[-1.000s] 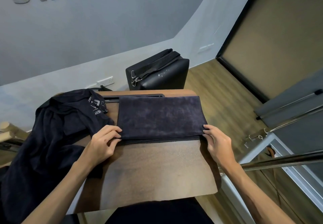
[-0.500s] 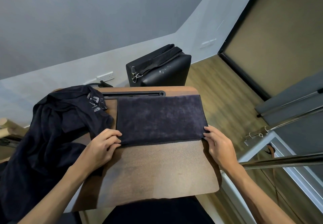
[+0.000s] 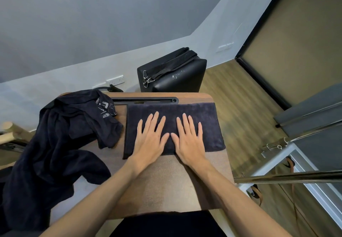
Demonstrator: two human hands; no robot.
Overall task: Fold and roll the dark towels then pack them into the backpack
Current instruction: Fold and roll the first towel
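A dark navy towel (image 3: 209,118) lies folded into a flat rectangle at the far half of the small brown table (image 3: 166,185). My left hand (image 3: 149,138) and my right hand (image 3: 189,138) press flat on its middle, side by side, fingers straight and spread. A heap of unfolded dark towels (image 3: 55,144) spills over the table's left edge. The black backpack (image 3: 172,74) stands upright on the floor just beyond the table, its straps on top.
A black slot (image 3: 144,100) runs along the table's far edge. The grey wall with a socket (image 3: 115,81) is behind. Wooden floor lies to the right, with a metal rack frame (image 3: 288,162) close to the table's right side.
Both hands left the towel's near corners and moved inward onto its middle, now lying flat. The towel itself has stayed in place.
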